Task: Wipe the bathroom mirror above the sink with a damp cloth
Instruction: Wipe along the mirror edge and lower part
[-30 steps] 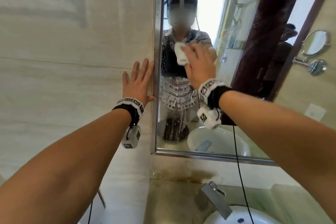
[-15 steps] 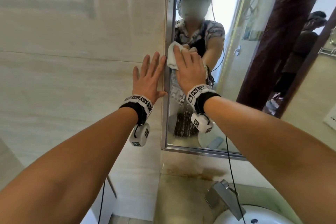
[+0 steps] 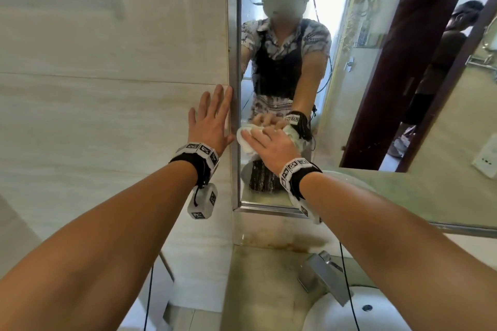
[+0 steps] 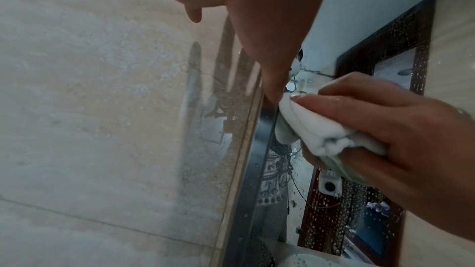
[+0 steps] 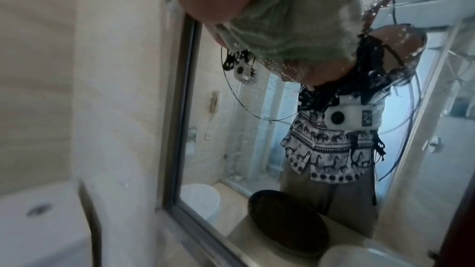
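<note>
The mirror (image 3: 376, 88) has a metal frame (image 3: 234, 62) and hangs above the sink. My right hand (image 3: 269, 144) presses a bunched white cloth (image 3: 246, 140) against the glass, right at the frame's left edge, low on the mirror. In the left wrist view the cloth (image 4: 316, 129) sits between the fingers and thumb of the right hand (image 4: 385, 129). My left hand (image 3: 212, 118) lies flat with spread fingers on the wall tile beside the frame. Water drops speckle the glass (image 5: 257, 129) below the cloth (image 5: 282, 17).
A metal faucet (image 3: 325, 274) and a white basin (image 3: 363, 312) sit below on a stained counter (image 3: 258, 277). A wall socket (image 3: 486, 161) is at the right. The mirror reflects a dark doorframe and a second person (image 3: 457, 48).
My right hand has slid the cloth left to the frame and then down the mirror's left edge. The left hand has stayed flat on the wall.
</note>
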Demonstrator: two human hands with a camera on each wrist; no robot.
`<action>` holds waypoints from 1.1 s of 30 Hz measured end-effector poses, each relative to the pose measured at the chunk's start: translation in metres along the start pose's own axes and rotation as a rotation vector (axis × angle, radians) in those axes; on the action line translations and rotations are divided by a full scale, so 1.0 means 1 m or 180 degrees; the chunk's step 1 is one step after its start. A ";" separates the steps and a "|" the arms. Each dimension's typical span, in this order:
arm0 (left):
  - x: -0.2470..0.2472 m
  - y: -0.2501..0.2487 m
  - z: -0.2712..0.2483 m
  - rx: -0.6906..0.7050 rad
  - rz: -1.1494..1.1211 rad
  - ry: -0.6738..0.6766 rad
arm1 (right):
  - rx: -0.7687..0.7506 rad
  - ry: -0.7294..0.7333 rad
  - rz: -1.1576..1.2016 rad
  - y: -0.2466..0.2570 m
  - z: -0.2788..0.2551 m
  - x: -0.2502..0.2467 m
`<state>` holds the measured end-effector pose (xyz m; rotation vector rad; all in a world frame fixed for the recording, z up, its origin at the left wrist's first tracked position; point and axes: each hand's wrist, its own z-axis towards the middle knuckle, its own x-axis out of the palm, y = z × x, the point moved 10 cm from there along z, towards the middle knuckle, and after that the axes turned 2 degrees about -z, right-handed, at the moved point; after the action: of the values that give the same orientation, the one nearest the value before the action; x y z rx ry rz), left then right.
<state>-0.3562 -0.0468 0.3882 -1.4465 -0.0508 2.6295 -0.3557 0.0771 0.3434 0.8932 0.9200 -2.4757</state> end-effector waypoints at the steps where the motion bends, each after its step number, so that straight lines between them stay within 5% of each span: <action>1: 0.001 0.000 -0.002 -0.0006 -0.0001 0.0060 | -0.0044 0.0027 0.0044 0.003 -0.005 0.004; 4: 0.003 -0.001 -0.011 -0.0035 0.0012 0.0150 | -0.0018 0.0145 0.0299 0.004 -0.005 0.000; 9: 0.009 -0.008 -0.020 0.0002 -0.0076 0.0120 | 0.0878 0.0026 0.0616 -0.046 -0.016 -0.048; 16: 0.030 -0.009 -0.022 -0.0015 -0.0141 0.0072 | 0.2120 -0.1083 0.0605 -0.169 -0.052 -0.114; 21: 0.044 -0.008 -0.015 -0.0077 -0.0129 0.0120 | 0.2562 -0.1205 0.0230 -0.197 -0.045 -0.111; 25: 0.048 -0.007 -0.014 -0.0042 -0.0189 0.0070 | 0.2260 -0.1065 0.0162 -0.160 -0.049 -0.074; 33: 0.051 -0.005 -0.015 0.0039 -0.0086 -0.0036 | 0.0509 0.0544 0.0264 -0.003 -0.100 0.078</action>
<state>-0.3696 -0.0356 0.3377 -1.4171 -0.0550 2.6120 -0.3716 0.1392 0.2336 1.1868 0.7282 -2.4576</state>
